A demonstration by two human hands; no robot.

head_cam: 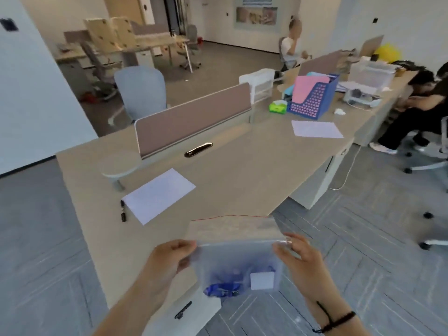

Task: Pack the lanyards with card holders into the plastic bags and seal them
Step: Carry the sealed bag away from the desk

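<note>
Fingers of the left hand [169, 257] and right hand [297, 251] each pinch a side edge of the plastic bag [236, 253], a grip on either side just under its red-lined mouth. Below both grips, at the bag's bottom, sit the blue lanyard [221, 289] and white card holder [262, 280]. Beyond the bag, on the surface [242, 170], lies a white sheet [158, 195].
</note>
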